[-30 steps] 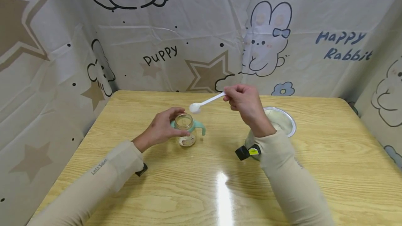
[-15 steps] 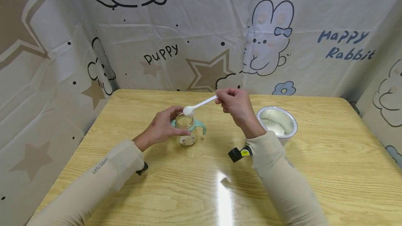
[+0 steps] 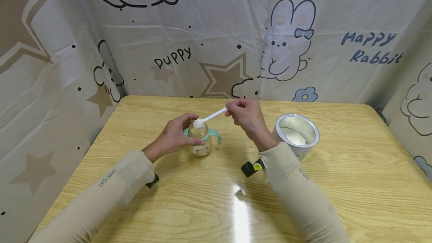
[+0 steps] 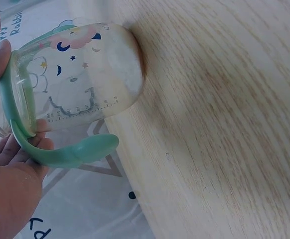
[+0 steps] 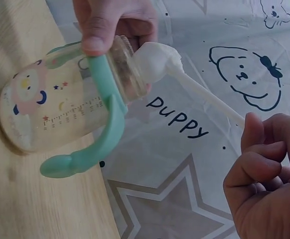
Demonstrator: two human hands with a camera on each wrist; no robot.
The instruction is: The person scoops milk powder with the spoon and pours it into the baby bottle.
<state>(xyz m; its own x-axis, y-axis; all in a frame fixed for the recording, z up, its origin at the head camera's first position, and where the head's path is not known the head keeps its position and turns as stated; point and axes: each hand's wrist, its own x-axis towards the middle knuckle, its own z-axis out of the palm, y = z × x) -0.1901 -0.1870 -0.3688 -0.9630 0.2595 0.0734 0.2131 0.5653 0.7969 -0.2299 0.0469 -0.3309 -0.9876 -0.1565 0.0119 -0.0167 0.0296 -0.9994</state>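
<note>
A clear baby bottle (image 3: 201, 149) with a green two-handled ring stands lidless on the table, white powder at its bottom. My left hand (image 3: 175, 134) grips it round the neck, thumb on the near side and fingers behind. Between thumb and fingers my right hand (image 3: 246, 117) pinches the handle end of a white measuring scoop (image 5: 205, 94). The scoop's bowl, heaped with white powder, is right at the bottle's mouth in the right wrist view. Beyond my right forearm stands an open can (image 3: 297, 130) with pale powder inside.
The wooden table (image 3: 189, 198) runs up to a printed cloth backdrop (image 3: 216, 40) at the back and sides. A black wrist camera (image 3: 249, 168) juts from below my right sleeve, near the can.
My right hand has moved left with the scoop, bringing its bowl from beyond the bottle to the bottle's mouth. The can now shows more fully. My left hand stays on the bottle.
</note>
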